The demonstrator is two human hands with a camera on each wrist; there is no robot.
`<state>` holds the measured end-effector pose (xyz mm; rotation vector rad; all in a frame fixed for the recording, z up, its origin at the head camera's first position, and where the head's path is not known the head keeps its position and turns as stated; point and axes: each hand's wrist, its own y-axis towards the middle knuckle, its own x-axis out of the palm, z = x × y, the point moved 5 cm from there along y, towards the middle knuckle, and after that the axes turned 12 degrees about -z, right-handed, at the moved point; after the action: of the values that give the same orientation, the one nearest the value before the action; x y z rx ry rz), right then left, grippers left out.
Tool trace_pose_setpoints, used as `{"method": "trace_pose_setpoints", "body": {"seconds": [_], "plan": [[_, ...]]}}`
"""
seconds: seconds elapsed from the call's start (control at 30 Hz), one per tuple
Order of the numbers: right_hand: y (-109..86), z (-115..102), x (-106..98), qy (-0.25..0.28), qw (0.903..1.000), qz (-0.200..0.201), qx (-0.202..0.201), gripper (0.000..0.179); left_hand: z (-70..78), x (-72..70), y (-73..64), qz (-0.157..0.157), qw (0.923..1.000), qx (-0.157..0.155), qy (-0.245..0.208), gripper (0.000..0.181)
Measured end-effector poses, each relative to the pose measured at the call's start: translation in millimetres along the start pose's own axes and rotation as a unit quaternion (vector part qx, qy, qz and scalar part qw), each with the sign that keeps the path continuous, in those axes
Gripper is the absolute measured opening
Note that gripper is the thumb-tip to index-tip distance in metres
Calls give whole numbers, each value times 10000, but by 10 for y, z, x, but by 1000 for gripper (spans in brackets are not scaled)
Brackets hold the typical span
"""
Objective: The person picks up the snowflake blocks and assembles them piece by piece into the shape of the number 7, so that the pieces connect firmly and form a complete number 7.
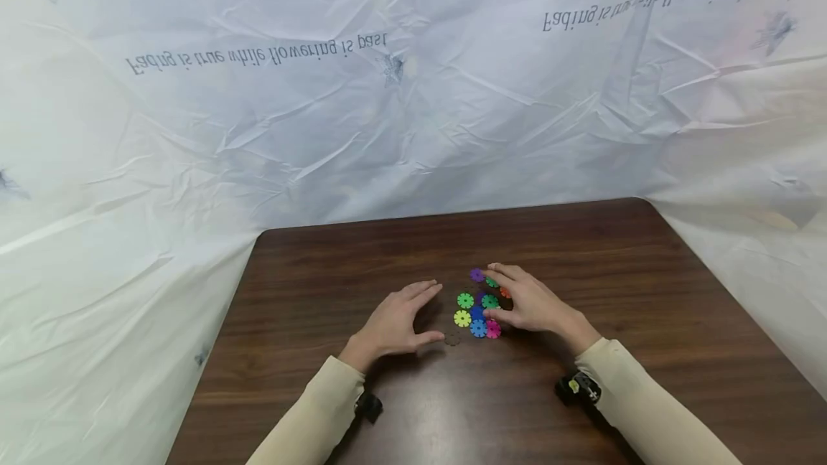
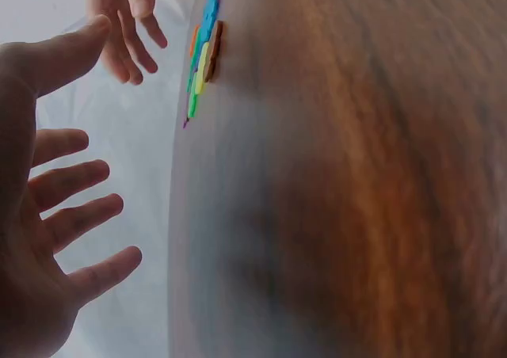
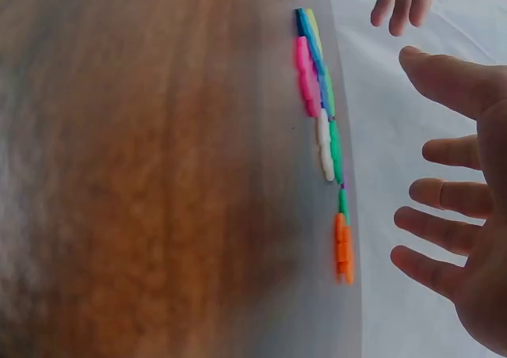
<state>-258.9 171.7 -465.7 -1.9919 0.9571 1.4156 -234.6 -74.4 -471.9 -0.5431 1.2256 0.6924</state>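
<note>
Thin notched plastic discs in several colours lie flat in a loose cluster on the table, between my two hands. A light green disc, a yellow disc and a brown disc are on the side nearest my left hand. That hand holds nothing, its fingers spread above the table. My right hand hovers over the cluster's right side, also holding nothing. Around it show a purple disc, a blue disc, a pink disc and an orange disc. A white disc appears in the right wrist view.
The dark wood-grain table has rounded far corners. Behind and beside it hangs a wrinkled white sheet with printed lettering. Each wrist wears a small black camera, such as the left wrist camera.
</note>
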Motion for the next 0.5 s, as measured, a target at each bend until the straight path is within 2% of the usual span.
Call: {"method": "trace_pose_setpoints", "body": {"seconds": [0.17,0.4,0.5], "plan": [[7,47,50,97,10000,-2,-12,71,64,49,35,-47,10000,30,74,82],[29,98,88,152,9998,57,-113,62,133,105,72,-354,9989,-16,304,75],[31,102,88,126,9998,42,-169,59,160,127,92,-363,9988,30,334,73]]}}
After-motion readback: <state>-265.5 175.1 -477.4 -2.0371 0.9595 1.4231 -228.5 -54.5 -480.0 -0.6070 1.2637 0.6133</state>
